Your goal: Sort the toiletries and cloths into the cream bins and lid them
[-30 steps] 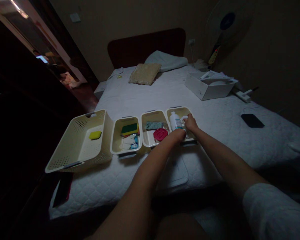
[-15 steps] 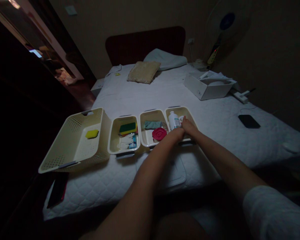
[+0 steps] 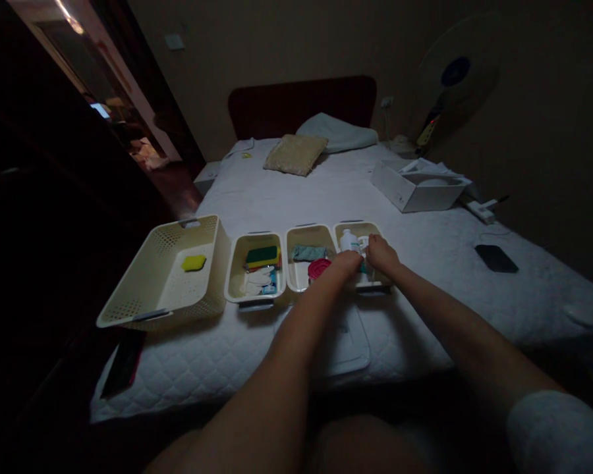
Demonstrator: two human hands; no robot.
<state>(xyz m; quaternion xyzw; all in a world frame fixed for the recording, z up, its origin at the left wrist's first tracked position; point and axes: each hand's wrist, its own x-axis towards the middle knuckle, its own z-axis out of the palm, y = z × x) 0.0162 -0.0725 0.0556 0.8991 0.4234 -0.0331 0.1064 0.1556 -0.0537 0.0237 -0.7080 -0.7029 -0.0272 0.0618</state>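
My right hand (image 3: 382,254) is closed at the side of a small white-topped container (image 3: 363,242) inside the rightmost cream bin (image 3: 385,287). Low in the same bin, my left hand (image 3: 348,262) has its fingers curled, and what they hold is hidden. Just behind it stands a white bottle (image 3: 348,239), its lower part covered by the hand. The neighbouring bin (image 3: 292,263) contains a folded teal patterned cloth (image 3: 310,253) and a round pink-red item (image 3: 319,268), partly behind my left forearm.
Further left, a third bin (image 3: 231,276) holds green-and-yellow sponges (image 3: 262,257) and white flat pieces. A large perforated basket (image 3: 143,276) has a yellow sponge (image 3: 194,263) in it. A pale lid (image 3: 348,339) lies under my forearms. A white box (image 3: 415,194) and dark phone (image 3: 497,258) lie right.
The view has tilted up slightly and shifted left. My hands stay in the rightmost bin; the right hand is slightly further from the left, and the left one now covers the bottle's lower part.
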